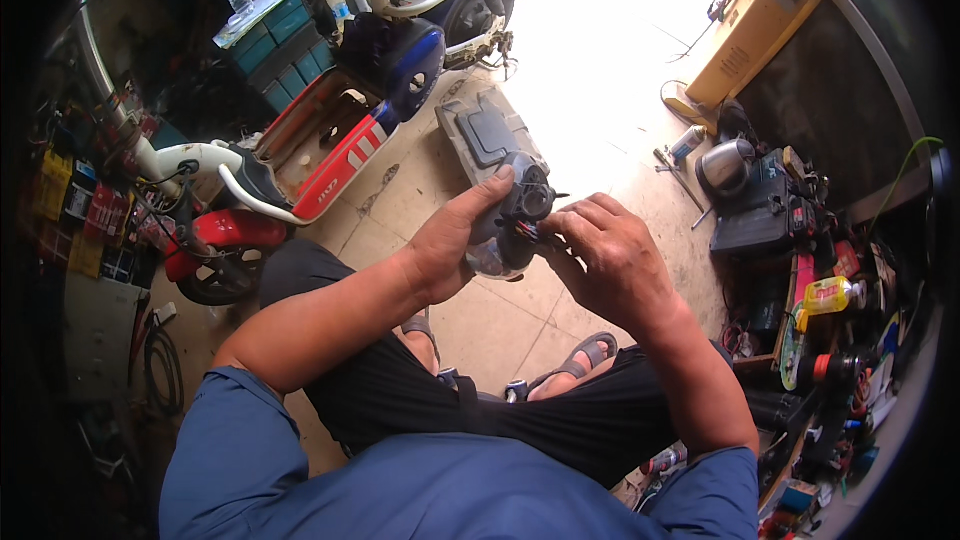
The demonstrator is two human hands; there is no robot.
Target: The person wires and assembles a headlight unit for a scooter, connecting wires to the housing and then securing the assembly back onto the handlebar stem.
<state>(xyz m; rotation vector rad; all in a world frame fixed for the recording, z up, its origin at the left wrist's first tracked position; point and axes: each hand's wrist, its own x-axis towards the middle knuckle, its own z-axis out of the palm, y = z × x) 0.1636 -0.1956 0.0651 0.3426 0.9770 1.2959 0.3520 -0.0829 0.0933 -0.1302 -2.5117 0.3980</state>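
Observation:
My left hand (pixel 446 248) grips a dark headlight unit (pixel 528 188) from its left side, thumb along the top. The unit has round openings on its back and what looks like a clear lens underneath. A small bundle of coloured wires (pixel 524 230) comes out on its right side. At those wires, the fingers of my right hand (pixel 612 258) are pinched together. Just beyond the headlight unit, a grey plastic case (pixel 487 127) rests on the tiled floor. Part of the unit is hidden behind my left hand.
To the left stands a red and white scooter (pixel 330 175) with a teal drawer box (pixel 275 45) behind it. On the right are a black tool case (pixel 765 205), a metal cup-shaped part (pixel 725 165) and a cluttered shelf. A cardboard box (pixel 765 15) stands farther back.

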